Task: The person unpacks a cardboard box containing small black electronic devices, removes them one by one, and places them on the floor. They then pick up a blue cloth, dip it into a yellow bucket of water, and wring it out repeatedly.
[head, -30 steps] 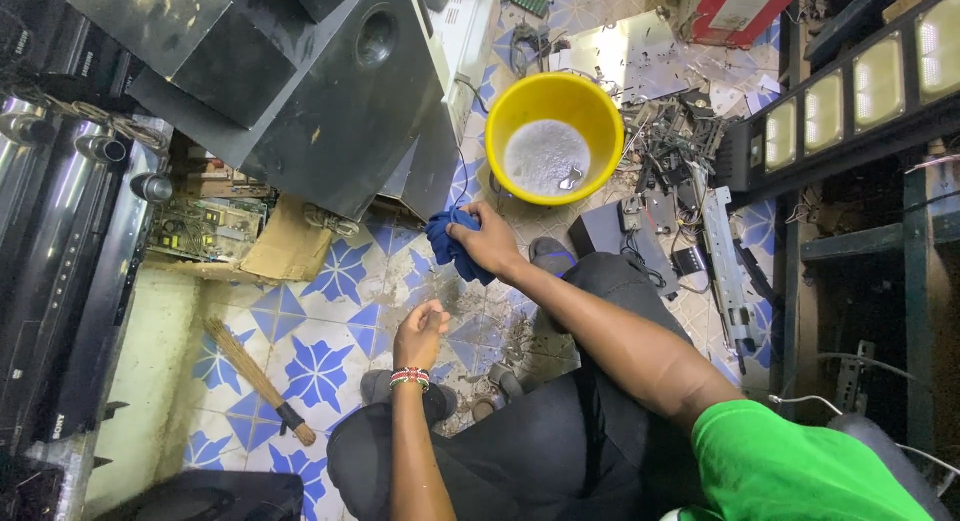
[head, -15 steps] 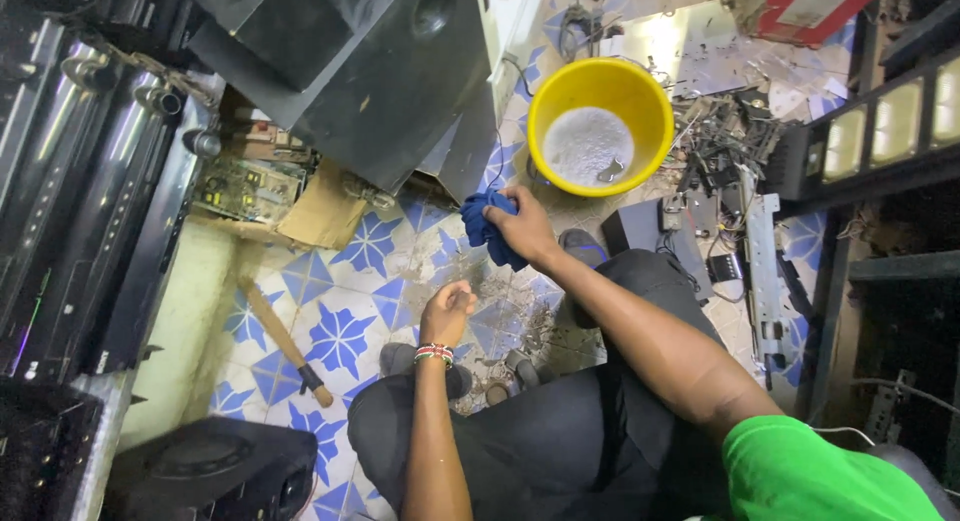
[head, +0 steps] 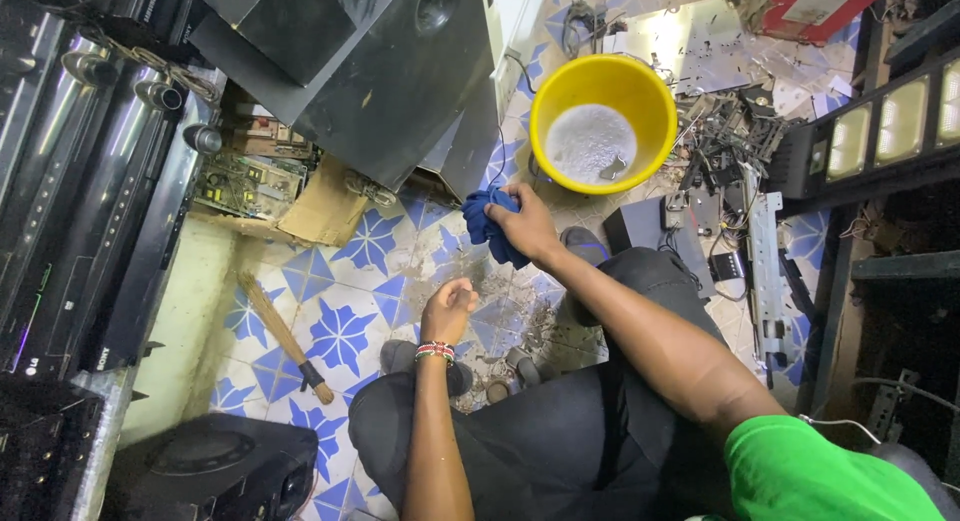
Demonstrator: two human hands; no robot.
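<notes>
My right hand (head: 522, 224) grips a bunched dark blue cloth (head: 484, 222) just above the tiled floor (head: 340, 333), a short way in front of a yellow bucket (head: 603, 86) holding soapy water. My left hand (head: 449, 307) hangs over the dirty tiles with its fingers curled into a loose fist and nothing in it; a beaded bracelet (head: 434, 351) circles that wrist. I am crouched, and my dark trousers fill the bottom of the view.
A large black speaker cabinet (head: 400, 71) lies beside the bucket. Circuit boards (head: 238, 181), a piece of cardboard (head: 322, 213) and a small straw broom (head: 285, 336) lie at the left. Stacked black players line the far left. Metal parts and cables (head: 735, 146) clutter the right.
The camera has shifted, moving the scene in the view. My right hand keeps the blue cloth near the bucket. My left hand stays over the tiles, its fingers curled tighter.
</notes>
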